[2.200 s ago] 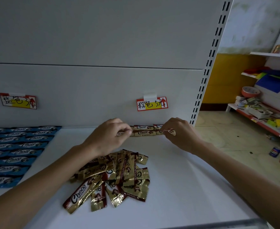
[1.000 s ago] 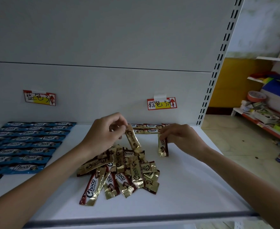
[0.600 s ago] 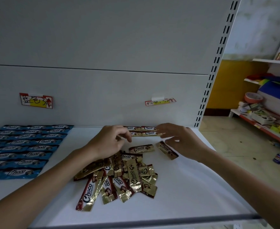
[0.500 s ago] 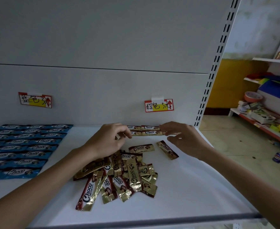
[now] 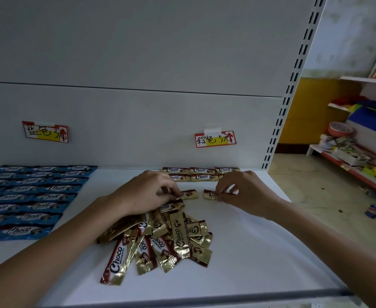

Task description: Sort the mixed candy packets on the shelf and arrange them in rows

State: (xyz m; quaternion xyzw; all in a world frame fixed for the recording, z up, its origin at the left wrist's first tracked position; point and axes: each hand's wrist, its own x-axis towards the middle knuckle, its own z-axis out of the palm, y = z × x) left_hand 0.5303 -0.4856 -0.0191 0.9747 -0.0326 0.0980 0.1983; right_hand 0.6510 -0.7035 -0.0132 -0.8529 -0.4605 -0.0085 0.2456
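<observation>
My left hand (image 5: 147, 192) pinches one loose packet (image 5: 190, 194), my right hand (image 5: 244, 192) the other packet (image 5: 210, 194), no longer skewed. They start a third row at twelve o'clock from the pile (image 5: 171, 236).

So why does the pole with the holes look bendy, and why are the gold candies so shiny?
Head view: the wide-angle lens bows and tilts the slotted upright near the right edge. Head view: the shelf is dim, yet foil on the gold Choco packets catches light in bright glints. Head view: the side shelves at right look soft.
</observation>
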